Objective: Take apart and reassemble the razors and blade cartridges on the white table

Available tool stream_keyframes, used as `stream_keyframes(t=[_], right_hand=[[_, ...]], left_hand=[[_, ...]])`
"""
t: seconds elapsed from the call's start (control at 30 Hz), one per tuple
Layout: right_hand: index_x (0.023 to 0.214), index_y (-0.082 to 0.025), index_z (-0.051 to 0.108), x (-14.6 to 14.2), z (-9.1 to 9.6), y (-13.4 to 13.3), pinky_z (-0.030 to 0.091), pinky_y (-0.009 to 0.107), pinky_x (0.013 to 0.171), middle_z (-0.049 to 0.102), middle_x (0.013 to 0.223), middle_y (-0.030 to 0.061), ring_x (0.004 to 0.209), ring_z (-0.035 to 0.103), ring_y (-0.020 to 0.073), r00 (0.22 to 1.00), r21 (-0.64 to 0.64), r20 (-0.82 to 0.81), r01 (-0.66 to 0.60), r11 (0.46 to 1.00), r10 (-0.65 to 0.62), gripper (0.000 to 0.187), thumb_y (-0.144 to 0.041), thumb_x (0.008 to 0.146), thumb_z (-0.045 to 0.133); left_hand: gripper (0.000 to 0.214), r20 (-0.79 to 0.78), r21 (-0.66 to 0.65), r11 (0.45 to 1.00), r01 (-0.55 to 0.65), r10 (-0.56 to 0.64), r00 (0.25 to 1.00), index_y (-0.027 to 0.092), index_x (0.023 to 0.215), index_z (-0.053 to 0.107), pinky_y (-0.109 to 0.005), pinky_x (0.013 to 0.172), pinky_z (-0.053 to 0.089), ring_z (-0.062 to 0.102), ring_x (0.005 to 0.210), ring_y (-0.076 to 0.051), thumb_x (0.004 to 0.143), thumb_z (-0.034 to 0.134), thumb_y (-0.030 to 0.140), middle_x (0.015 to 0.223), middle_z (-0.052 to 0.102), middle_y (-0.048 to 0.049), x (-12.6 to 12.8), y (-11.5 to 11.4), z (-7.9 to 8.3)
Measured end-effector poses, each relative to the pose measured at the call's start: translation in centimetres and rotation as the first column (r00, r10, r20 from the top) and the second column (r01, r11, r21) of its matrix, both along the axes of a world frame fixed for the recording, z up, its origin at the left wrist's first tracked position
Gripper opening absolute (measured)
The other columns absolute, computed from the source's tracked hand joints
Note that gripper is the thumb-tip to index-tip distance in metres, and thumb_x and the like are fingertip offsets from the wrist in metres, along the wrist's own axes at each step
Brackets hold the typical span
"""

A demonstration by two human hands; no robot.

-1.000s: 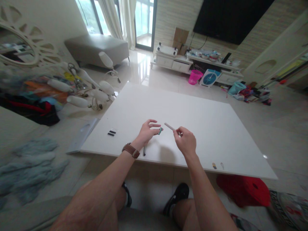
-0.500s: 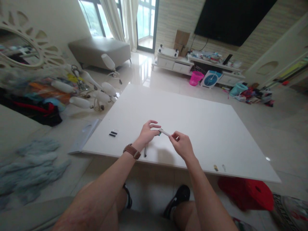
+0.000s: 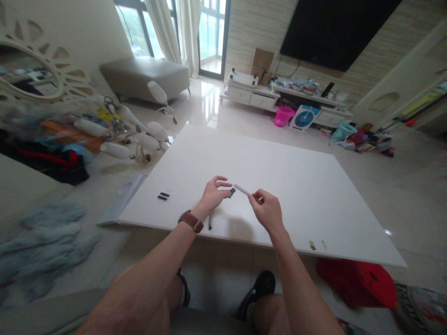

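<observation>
Above the white tabletop (image 3: pixel 272 167), my left hand (image 3: pixel 213 194) pinches a small green piece (image 3: pixel 232 192), dark in parts and too small to name. My right hand (image 3: pixel 266 208) is closed on one end of a slim whitish stick (image 3: pixel 241 189). The stick's free tip points left, close to the green piece, with a slight gap between them. Below my left hand a thin dark rod-like tool (image 3: pixel 210 222) lies near the table's front edge. Two black strips on a clear backing (image 3: pixel 164 194) lie farther left.
A small yellow-and-dark piece (image 3: pixel 312 245) and a clear bit (image 3: pixel 323 244) lie at the table's front right edge. Beneath that corner is a red stool (image 3: pixel 363 281). A lamp with several white shades (image 3: pixel 117 149) stands beside the table's left side.
The stick in my right hand has drawn slightly right, away from my left fingers. More of the green piece shows now. The view has tilted a little.
</observation>
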State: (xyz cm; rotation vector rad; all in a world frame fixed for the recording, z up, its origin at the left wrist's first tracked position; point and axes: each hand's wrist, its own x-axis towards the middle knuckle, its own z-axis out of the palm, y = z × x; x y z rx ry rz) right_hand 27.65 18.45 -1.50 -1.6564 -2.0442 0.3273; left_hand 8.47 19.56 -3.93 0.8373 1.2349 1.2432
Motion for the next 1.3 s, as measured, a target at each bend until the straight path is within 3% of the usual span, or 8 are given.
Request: stream_keyframes(t=[0.2,0.37,0.5,0.67,0.8,0.93,1.1,1.3], right_hand=[[0.075,-0.022,0.062,0.22,-0.06,0.24,0.031,0.026,0.059,0.07,0.078,0.0018,0.066,0.058,0.0161,0.996,0.02,0.037,0.085,0.996,-0.085,0.02,-0.037,0.088,0.057],[0.074,-0.022,0.062,0.15,0.09,0.08,0.031,0.026,0.059,0.068,0.073,-0.0001,0.063,0.057,0.0146,0.999,-0.05,0.012,-0.048,0.998,0.048,0.021,-0.037,0.088,0.058],[0.076,-0.022,0.062,0.01,0.2,-0.02,0.028,0.027,0.058,0.069,0.078,0.0012,0.066,0.057,0.0154,0.995,0.046,0.069,0.068,0.997,-0.071,0.019,-0.035,0.088,0.058],[0.072,-0.022,0.061,-0.19,0.08,0.0,0.03,0.026,0.059,0.067,0.073,-0.0003,0.063,0.056,0.0143,0.997,-0.014,0.046,-0.053,0.998,0.054,0.022,-0.036,0.089,0.058],[0.075,-0.022,0.062,-0.14,0.12,0.01,0.03,0.027,0.06,0.069,0.079,0.0014,0.066,0.057,0.0154,0.997,0.059,0.053,0.047,0.997,-0.05,0.021,-0.036,0.089,0.057],[0.073,-0.022,0.063,-0.07,0.21,-0.02,0.032,0.026,0.06,0.068,0.073,0.0001,0.063,0.057,0.0146,0.999,-0.014,0.012,-0.049,0.999,0.049,0.021,-0.037,0.088,0.058],[0.075,-0.022,0.063,0.04,0.32,0.02,0.032,0.026,0.06,0.069,0.079,0.0016,0.067,0.058,0.0157,0.998,0.057,0.044,0.043,0.997,-0.046,0.021,-0.036,0.089,0.057],[0.074,-0.022,0.064,0.11,0.3,0.08,0.032,0.026,0.06,0.069,0.076,0.0015,0.065,0.058,0.0159,0.999,0.015,0.037,-0.013,1.0,0.013,0.022,-0.036,0.089,0.057]], left_hand=[[0.048,0.004,-0.002,1.0,-0.007,0.007,1.0,0.016,0.102,0.054,-0.031,0.068,0.052,0.07,0.073,-0.018,0.062,0.079,0.011,0.104,0.071,-0.0147,0.03,0.0,0.06],[0.048,-0.034,0.015,1.0,-0.014,0.015,0.999,0.015,0.102,0.055,-0.029,0.066,0.052,0.069,0.072,-0.016,0.06,0.078,0.006,0.102,0.071,-0.0136,-0.03,0.01,0.07],[0.046,-0.022,0.015,1.0,-0.012,0.013,1.0,0.015,0.102,0.055,-0.03,0.066,0.052,0.068,0.071,-0.016,0.063,0.078,0.008,0.101,0.071,-0.0136,-0.03,-0.05,0.18],[0.046,-0.043,0.017,1.0,-0.011,0.012,0.999,0.016,0.102,0.055,-0.029,0.064,0.051,0.068,0.072,-0.016,0.062,0.076,0.005,0.1,0.071,-0.0123,0.02,-0.1,0.32],[0.046,-0.017,0.021,1.0,-0.014,0.014,1.0,0.016,0.101,0.055,-0.031,0.067,0.052,0.068,0.071,-0.017,0.063,0.079,0.01,0.099,0.071,-0.0118,0.04,-0.09,0.26],[0.049,-0.013,0.032,0.999,-0.009,0.01,1.0,0.016,0.101,0.055,-0.031,0.068,0.052,0.069,0.071,-0.017,0.06,0.081,0.008,0.099,0.071,-0.0115,0.03,0.01,0.03],[0.047,0.027,0.011,1.0,-0.008,0.007,1.0,0.016,0.103,0.054,-0.031,0.07,0.052,0.071,0.077,-0.019,0.063,0.079,0.01,0.102,0.071,-0.0135,0.08,-0.06,0.2],[0.047,0.021,0.027,1.0,0.003,-0.004,1.0,0.016,0.103,0.056,-0.031,0.071,0.052,0.071,0.077,-0.018,0.062,0.078,0.008,0.106,0.071,-0.0148,0.09,-0.19,0.53]])
